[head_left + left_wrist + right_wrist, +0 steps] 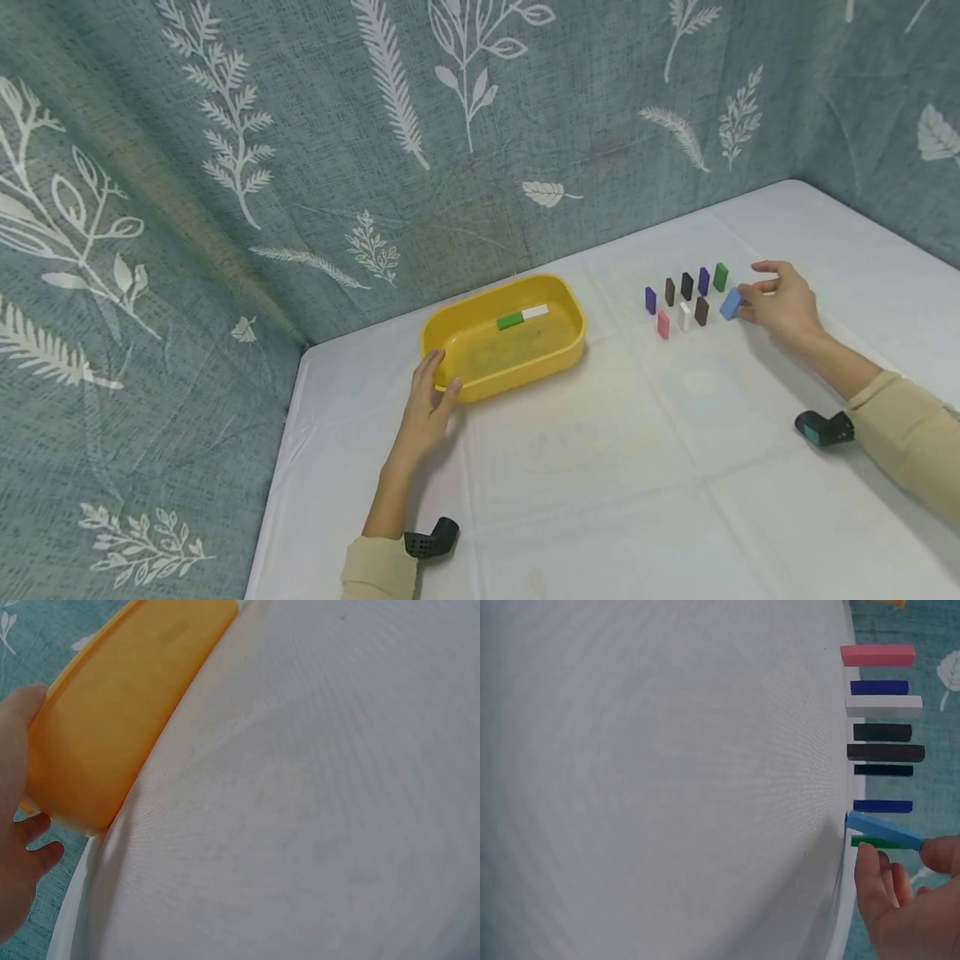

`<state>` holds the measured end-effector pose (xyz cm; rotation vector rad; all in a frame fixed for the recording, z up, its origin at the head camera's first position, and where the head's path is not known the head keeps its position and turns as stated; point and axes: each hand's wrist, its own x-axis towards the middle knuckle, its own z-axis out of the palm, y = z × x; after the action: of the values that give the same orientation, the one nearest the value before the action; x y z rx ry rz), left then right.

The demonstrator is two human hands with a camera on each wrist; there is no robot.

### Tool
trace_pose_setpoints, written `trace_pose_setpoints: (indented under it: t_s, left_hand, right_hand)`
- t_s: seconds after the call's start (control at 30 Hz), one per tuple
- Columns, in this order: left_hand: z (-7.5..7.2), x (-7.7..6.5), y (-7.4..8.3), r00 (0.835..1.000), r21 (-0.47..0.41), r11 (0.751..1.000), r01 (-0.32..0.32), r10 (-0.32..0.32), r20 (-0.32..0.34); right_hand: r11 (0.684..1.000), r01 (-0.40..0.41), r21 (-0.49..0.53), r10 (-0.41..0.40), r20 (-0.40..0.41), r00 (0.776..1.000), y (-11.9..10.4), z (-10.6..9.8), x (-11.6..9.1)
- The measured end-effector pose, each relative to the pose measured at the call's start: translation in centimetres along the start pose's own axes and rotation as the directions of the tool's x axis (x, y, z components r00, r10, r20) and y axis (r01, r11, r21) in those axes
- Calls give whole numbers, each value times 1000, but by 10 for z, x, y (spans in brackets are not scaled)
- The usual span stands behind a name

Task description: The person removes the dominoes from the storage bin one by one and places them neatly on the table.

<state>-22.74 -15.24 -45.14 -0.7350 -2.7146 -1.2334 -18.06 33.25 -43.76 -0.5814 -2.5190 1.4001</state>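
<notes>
At the near left corner of a yellow tray, my left hand grips the rim, thumb on the near side and fingers at the left end. The left wrist view shows the thumb against the tray wall. Inside the tray lie a green block and a white block, end to end. My right hand pinches a light blue domino-like block, which leans over at the right end of two rows. In the right wrist view, the thumb meets one end of this blue block.
Several thin blocks stand upright left of and behind the right hand: pink, white, brown, purple, black and green among them. A leaf-patterned curtain borders the white-covered table.
</notes>
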Motion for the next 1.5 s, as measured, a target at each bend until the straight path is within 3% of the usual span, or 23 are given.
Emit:
trace_pose_setpoints:
  t_s: [0.23, 0.53, 0.87, 1.5]
  left_hand:
    - [0, 0, 1, 1000, -1, 1000, 3, -3, 5]
    - [-1, 0, 2, 1000, -7, 1000, 12, -12, 12]
    - [0, 0, 1, 1000, -3, 1000, 4, -4, 10]
    - [0, 1, 0, 1000, 7, 1000, 4, -4, 6]
  right_hand:
    - [1000, -29, 3, 29, 72, 997, 5, -1, 1]
    - [996, -81, 32, 78, 99, 992, 7, 1, 4]
    - [1000, -19, -6, 19, 176, 984, 6, -3, 5]
    - [999, -11, -41, 18, 166, 986, 6, -3, 5]
